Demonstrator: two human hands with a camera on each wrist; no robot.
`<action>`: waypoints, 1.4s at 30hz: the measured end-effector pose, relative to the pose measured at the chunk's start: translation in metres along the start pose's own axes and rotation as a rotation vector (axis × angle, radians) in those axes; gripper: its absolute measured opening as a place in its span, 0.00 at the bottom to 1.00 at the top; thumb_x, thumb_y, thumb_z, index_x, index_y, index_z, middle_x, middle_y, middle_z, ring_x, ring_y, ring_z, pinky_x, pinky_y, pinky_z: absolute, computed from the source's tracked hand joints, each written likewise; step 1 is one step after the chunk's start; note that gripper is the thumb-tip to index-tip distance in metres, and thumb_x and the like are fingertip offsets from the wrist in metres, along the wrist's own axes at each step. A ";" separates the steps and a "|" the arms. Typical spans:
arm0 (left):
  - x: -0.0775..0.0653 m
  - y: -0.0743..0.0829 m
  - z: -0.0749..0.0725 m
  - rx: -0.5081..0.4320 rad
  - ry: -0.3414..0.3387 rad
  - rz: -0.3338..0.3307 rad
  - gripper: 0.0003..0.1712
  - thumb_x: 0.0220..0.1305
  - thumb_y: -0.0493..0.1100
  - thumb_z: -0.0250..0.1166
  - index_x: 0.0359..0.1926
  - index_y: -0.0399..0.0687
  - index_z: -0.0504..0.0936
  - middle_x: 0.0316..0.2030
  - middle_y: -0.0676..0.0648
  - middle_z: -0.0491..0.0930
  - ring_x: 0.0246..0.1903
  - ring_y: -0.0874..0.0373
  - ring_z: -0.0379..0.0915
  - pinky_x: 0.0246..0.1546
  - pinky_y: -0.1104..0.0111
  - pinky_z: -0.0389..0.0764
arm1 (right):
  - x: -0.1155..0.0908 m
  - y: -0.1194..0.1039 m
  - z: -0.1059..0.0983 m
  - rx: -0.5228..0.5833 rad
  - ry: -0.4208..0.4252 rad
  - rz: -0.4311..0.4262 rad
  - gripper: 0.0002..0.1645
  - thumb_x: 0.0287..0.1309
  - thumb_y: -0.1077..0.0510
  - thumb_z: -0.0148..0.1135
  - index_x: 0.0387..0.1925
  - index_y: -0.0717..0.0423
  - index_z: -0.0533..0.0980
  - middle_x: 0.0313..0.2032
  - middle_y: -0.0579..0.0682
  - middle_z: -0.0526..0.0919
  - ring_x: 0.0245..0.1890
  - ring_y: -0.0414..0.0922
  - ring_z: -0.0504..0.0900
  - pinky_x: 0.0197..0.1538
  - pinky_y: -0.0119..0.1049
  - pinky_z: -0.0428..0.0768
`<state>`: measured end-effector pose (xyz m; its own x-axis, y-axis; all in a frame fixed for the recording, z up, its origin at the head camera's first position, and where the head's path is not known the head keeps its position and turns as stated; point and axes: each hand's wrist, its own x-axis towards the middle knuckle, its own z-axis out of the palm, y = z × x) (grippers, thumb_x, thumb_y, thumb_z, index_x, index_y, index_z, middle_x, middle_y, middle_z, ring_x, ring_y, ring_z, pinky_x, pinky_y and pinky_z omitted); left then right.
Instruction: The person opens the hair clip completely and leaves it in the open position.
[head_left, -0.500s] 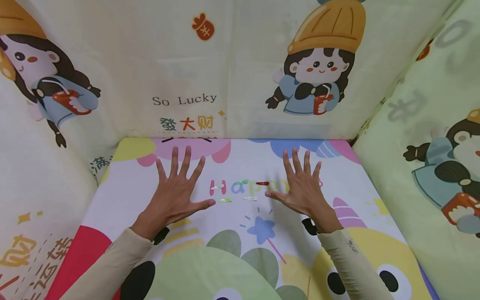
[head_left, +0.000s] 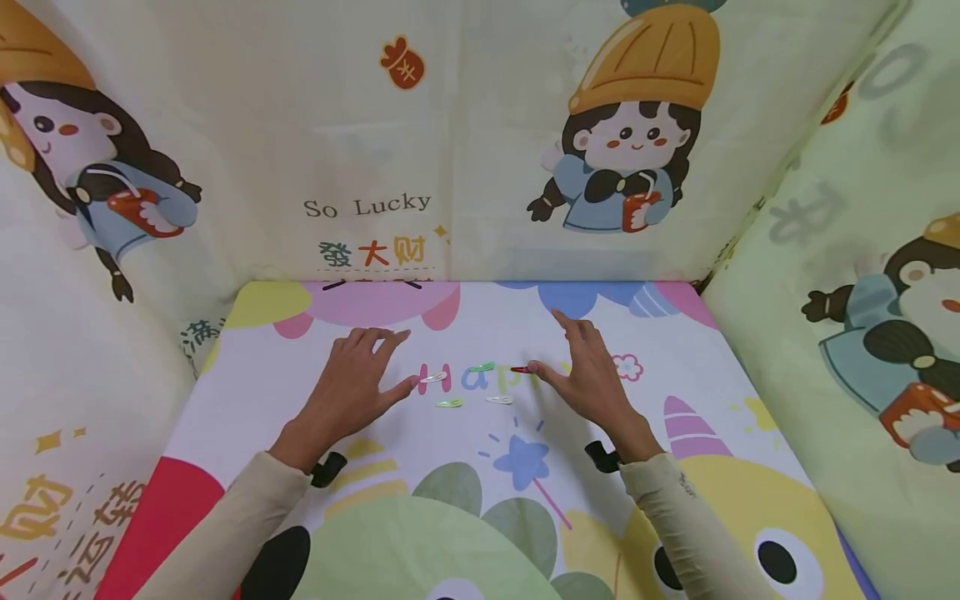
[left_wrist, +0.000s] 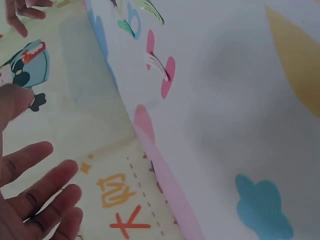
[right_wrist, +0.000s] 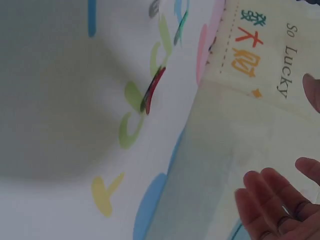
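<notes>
Several small snap hair clips lie in two rows on the printed table cover. The back row has a white hair clip (head_left: 432, 378), a green hair clip (head_left: 482, 367) and a red hair clip (head_left: 520, 369). In front are a lime-green hair clip (head_left: 448, 403) and another white hair clip (head_left: 498, 400). My left hand (head_left: 345, 392) hovers to their left, fingers loosely bent and thumb toward the back-row white clip. To the right is my right hand (head_left: 592, 383), its thumb tip overlapping the red clip in the head view. Both hands hold nothing; the wrist views show their fingers apart.
The table cover (head_left: 255, 392) carries a "Happy" print and cartoon shapes. A patterned cloth wall (head_left: 487, 167) rises behind the table's back edge, with further cloth at left and right. A small black device (head_left: 327, 470) sits at the left wrist, another (head_left: 602, 457) at the right.
Both hands have gone from widely spread fingers to relaxed, slightly bent ones, turning a little inward. The hair clips stay where they lay. The head view has tilted slightly.
</notes>
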<state>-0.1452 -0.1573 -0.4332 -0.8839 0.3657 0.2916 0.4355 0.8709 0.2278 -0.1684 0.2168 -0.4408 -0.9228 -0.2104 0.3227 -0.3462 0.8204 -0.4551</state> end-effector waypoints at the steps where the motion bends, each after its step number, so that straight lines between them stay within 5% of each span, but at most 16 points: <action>1: 0.001 -0.001 0.002 -0.018 0.028 0.002 0.39 0.67 0.61 0.71 0.71 0.48 0.77 0.59 0.39 0.81 0.59 0.41 0.73 0.57 0.46 0.74 | 0.001 -0.001 0.003 0.025 0.011 0.003 0.56 0.59 0.41 0.79 0.82 0.44 0.61 0.62 0.60 0.76 0.61 0.58 0.78 0.54 0.59 0.82; 8: 0.004 -0.004 0.016 -0.183 0.137 -0.042 0.21 0.61 0.48 0.79 0.54 0.50 0.88 0.39 0.48 0.87 0.45 0.50 0.73 0.42 0.57 0.81 | 0.008 -0.011 0.022 0.157 0.024 0.004 0.44 0.59 0.48 0.80 0.74 0.46 0.71 0.50 0.55 0.84 0.46 0.55 0.87 0.48 0.53 0.85; 18: 0.008 -0.006 0.035 -0.333 0.086 -0.171 0.18 0.62 0.45 0.79 0.52 0.49 0.90 0.39 0.45 0.91 0.43 0.45 0.76 0.41 0.58 0.78 | 0.018 -0.028 0.050 0.274 -0.063 0.026 0.33 0.60 0.53 0.80 0.65 0.49 0.79 0.46 0.58 0.88 0.38 0.48 0.87 0.43 0.43 0.87; 35: 0.016 -0.003 0.059 -0.384 0.059 -0.253 0.15 0.60 0.41 0.79 0.49 0.51 0.92 0.36 0.50 0.91 0.40 0.51 0.75 0.40 0.61 0.75 | 0.033 -0.054 0.086 0.361 -0.183 0.108 0.25 0.59 0.56 0.80 0.58 0.48 0.83 0.42 0.53 0.90 0.36 0.45 0.82 0.41 0.37 0.82; 42: 0.018 -0.006 0.071 -0.366 0.033 -0.290 0.11 0.61 0.41 0.78 0.46 0.48 0.93 0.34 0.48 0.91 0.38 0.52 0.73 0.39 0.63 0.73 | 0.040 -0.065 0.100 0.310 -0.257 0.126 0.19 0.59 0.55 0.80 0.52 0.47 0.86 0.35 0.46 0.89 0.32 0.42 0.81 0.39 0.34 0.80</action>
<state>-0.1761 -0.1319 -0.4954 -0.9747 0.1083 0.1953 0.2077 0.7606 0.6150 -0.1999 0.1016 -0.4817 -0.9597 -0.2766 0.0495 -0.2266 0.6578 -0.7183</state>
